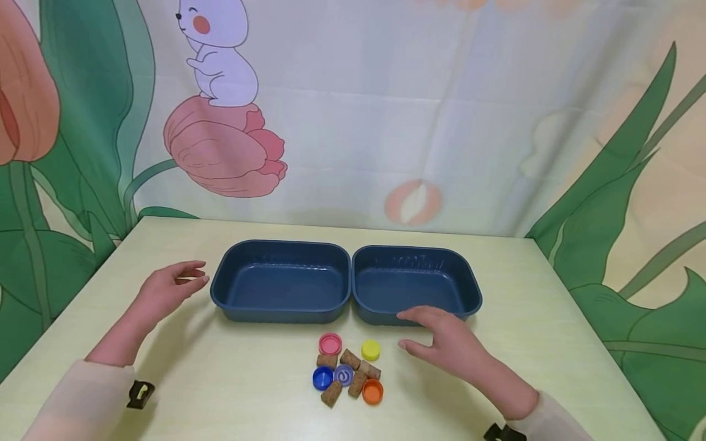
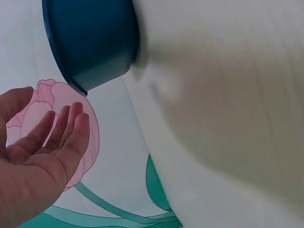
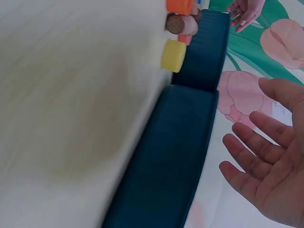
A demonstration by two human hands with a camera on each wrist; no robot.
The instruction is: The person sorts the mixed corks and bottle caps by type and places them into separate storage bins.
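Note:
Two dark blue trays stand side by side, the left tray [image 1: 281, 316] and the right tray [image 1: 380, 317]. In front of them lies a cluster of corks [image 1: 331, 394] and plastic bottle caps: pink [image 1: 330, 344], yellow [image 1: 371, 350], dark blue [image 1: 322, 378], purple [image 1: 344, 375] and orange [image 1: 372, 392]. My left hand [image 1: 168, 288] hovers beside the left tray's outer end, fingers relaxed and holding nothing. Over the front of the right tray is my right hand [image 1: 447, 340], spread and holding nothing, right of the yellow cap. Part of that tray's front rim is hidden behind it.
The pale table [image 1: 231, 380] bears all of this. Behind it and along both sides hangs a printed curtain [image 1: 353, 141] with tulips, leaves and a white animal. Dark straps [image 1: 140, 394] sit at both sleeves.

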